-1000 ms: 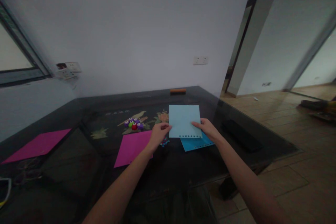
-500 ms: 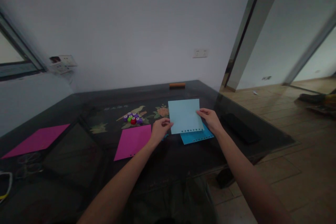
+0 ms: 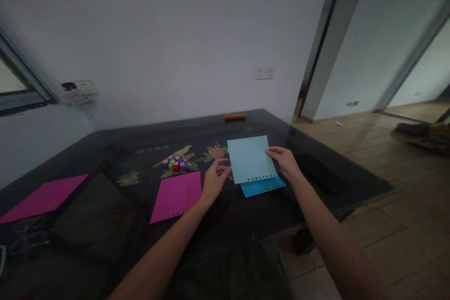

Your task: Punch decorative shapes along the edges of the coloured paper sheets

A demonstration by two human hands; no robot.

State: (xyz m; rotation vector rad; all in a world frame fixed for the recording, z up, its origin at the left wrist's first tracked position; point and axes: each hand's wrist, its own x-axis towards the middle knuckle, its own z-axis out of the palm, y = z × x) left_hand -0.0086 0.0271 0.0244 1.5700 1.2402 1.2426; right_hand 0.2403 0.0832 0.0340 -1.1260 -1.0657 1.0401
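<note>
A pale blue sheet of paper [image 3: 250, 158] with punched holes along its near edge is pinched at its right side by my right hand [image 3: 284, 161]. It is raised above a brighter blue sheet [image 3: 263, 187], also hole-punched, and hides that sheet's far part. Beside the pale sheet's left edge is my left hand [image 3: 215, 179], fingers apart and holding nothing. To its left a magenta sheet [image 3: 176, 196] with holes lies on the dark table. Beyond that sheet sits a cluster of small purple, green and red pieces with eye-like spots [image 3: 176, 164].
Another magenta sheet [image 3: 44, 197] lies at the far left, with scissors [image 3: 30, 239] in front of it. A black flat object [image 3: 321, 173] rests on the right side. Near the wall is an orange-brown bar [image 3: 235, 116]. The table's right edge [image 3: 369, 192] borders the tiled floor.
My left hand has let go of the pale blue sheet's left edge and its fingers have spread. My right hand still grips the sheet, which has tilted slightly. The camera view has shifted a little.
</note>
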